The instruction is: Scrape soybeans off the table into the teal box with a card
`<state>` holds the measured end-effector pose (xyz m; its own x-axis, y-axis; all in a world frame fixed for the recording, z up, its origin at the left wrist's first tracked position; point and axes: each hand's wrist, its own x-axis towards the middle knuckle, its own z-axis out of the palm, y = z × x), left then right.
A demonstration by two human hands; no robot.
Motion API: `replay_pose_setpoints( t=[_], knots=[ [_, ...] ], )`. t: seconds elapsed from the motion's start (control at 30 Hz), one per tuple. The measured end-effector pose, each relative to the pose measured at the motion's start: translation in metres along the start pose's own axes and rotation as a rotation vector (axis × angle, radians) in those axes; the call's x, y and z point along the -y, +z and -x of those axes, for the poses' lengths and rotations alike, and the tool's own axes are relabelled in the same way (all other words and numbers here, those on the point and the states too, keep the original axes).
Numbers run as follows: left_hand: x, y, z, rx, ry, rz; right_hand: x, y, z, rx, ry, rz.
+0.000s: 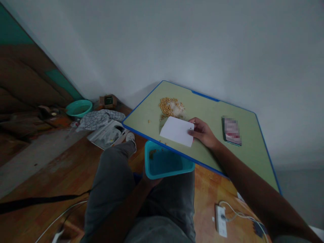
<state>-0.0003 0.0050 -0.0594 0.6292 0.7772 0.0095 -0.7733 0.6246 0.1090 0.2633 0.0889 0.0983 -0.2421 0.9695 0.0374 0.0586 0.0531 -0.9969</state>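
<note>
My right hand (202, 133) pinches the right edge of a white card (178, 130), which is held low over the green tabletop near its front edge. Just behind the card lies a pile of soybeans (167, 105), with a whitish, translucent heap (177, 108) of something I cannot make out on its right side. Below the table's front edge, my left hand (150, 177) grips a turquoise plastic basin (165, 173) from underneath; most of its fingers are hidden. A few beans (152, 154) rest in the basin's left end.
The blue-edged table (210, 108) carries a phone-like object (232, 131) at right, its surface blurred. A wall rises behind it. On the floor are a power strip (221, 221), a plastic bag (107, 135), a checked cloth (100, 118) and a green basin (79, 108).
</note>
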Motion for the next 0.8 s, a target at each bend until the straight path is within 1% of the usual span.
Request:
replay_pose_setpoints(
  t=[0.13, 0.37, 0.5, 0.57, 0.6, 0.63, 0.67, 0.73, 0.8],
  knots=[
    [-0.002, 0.005, 0.0, -0.007, -0.02, 0.016, 0.0, -0.001, 0.001, 0.044, 0.029, 0.004],
    [-0.002, 0.001, -0.002, 0.009, -0.035, 0.063, -0.001, -0.001, 0.003, 0.106, 0.051, 0.068],
    [-0.003, 0.013, -0.005, 0.094, -0.026, 0.092, 0.0, 0.001, 0.005, 0.149, 0.066, 0.046],
    [-0.004, 0.017, -0.006, 0.074, -0.018, 0.064, 0.002, 0.002, 0.006, 0.178, 0.076, 0.037],
    [-0.004, 0.017, -0.006, 0.052, -0.059, 0.052, 0.003, 0.003, 0.007, 0.189, 0.078, 0.035],
    [-0.004, 0.015, -0.005, 0.03, -0.058, 0.045, 0.004, 0.004, 0.008, 0.198, 0.077, 0.033],
    [-0.004, 0.011, -0.005, 0.004, -0.046, 0.036, 0.005, 0.004, 0.008, 0.207, 0.074, 0.031],
    [-0.003, 0.001, -0.003, -0.004, -0.005, 0.016, 0.006, 0.005, 0.009, 0.221, 0.066, 0.021],
    [-0.003, -0.007, -0.002, -0.01, 0.003, -0.034, 0.007, 0.005, 0.01, 0.235, 0.061, 0.007]
  ],
)
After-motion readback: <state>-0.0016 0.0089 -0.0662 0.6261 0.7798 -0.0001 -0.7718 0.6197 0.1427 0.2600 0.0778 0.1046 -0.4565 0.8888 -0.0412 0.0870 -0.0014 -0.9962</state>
